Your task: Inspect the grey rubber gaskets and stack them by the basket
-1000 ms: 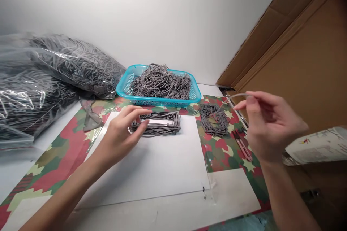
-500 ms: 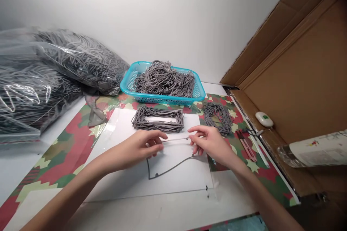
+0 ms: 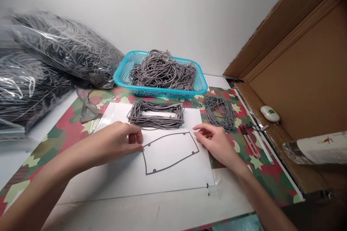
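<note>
A thin grey ring-shaped strip (image 3: 173, 165) with small round tabs lies on the white sheet (image 3: 108, 184), spread into a slanted four-cornered outline. At its upper left corner is my left hand (image 3: 119, 142), thumb and index fingertips brought close around the edge of the strip. My right hand (image 3: 217, 144) hovers just off the right end, fingers apart, holding nothing. Behind the strip sits a rectangular stack of similar grey rings (image 3: 155, 122). A looser bundle of grey rings (image 3: 220, 113) lies to the right of the stack.
A blue basket (image 3: 162, 91) heaped with grey rings stands at the back. Large clear bags of grey strips (image 3: 67, 50) fill the left. Pink-handled snips (image 3: 251, 142), a white mouse-shaped object (image 3: 270, 114) and a cardboard wall (image 3: 303, 65) are on the right.
The strip now lies flatter and more open on the sheet. My left hand has moved left, and my right hand has let go of the strip. The view has shifted slightly.
</note>
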Tool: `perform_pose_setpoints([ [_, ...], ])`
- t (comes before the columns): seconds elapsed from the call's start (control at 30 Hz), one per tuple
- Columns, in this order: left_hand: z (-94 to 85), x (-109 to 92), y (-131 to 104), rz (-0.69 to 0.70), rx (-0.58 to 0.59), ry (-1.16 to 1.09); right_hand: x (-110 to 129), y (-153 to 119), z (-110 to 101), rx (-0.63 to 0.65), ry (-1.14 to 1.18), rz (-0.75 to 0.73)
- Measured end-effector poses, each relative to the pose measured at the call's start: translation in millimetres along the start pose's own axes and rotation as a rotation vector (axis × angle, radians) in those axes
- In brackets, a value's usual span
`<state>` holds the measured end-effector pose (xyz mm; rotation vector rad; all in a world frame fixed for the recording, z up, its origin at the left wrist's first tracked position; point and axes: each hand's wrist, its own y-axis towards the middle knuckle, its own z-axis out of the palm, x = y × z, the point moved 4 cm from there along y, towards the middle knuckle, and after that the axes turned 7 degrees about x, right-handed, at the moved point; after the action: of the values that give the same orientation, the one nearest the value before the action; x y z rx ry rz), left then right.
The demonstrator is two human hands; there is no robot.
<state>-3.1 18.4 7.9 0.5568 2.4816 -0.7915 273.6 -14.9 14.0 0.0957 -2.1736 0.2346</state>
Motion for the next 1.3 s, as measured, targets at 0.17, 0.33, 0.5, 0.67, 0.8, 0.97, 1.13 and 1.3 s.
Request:
perform_pose_setpoints([
  [0.17,0.5,-2.9,-3.3,-0.055,0.035,0.019,0.2,-2.7,4.2,0.057,-0.118,-0.032],
  [0.33,4.6,-2.5,-2.6,-0.058,0.05,0.013,0.4,-2.3,9.4,0.088,-0.224,-0.067],
  [0.5,9.0,2.4,-0.4,-0.028,0.059,0.026,0.9,-1.8,10.4,0.08,-0.251,-0.083],
  [0.67,8.9,1.2,-0.8,-0.015,0.043,0.022,1.2,-2.3,10.1,0.077,-0.26,-0.093],
  [0.8,8.1,0.2,-1.7,-0.015,0.041,0.033,1.2,-3.2,10.3,0.074,-0.25,-0.101],
  [0.97,8.4,-0.9,-1.5,-0.028,0.055,0.045,2.8,-4.5,10.2,0.087,-0.266,-0.097],
  [1.13,11.0,-4.9,-0.1,-0.054,0.055,0.029,3.4,-5.0,10.7,0.106,-0.281,-0.097],
  [1.3,14.1,-11.3,-0.4,-0.019,0.03,0.034,2.2,-5.1,11.8,0.105,-0.292,-0.103],
])
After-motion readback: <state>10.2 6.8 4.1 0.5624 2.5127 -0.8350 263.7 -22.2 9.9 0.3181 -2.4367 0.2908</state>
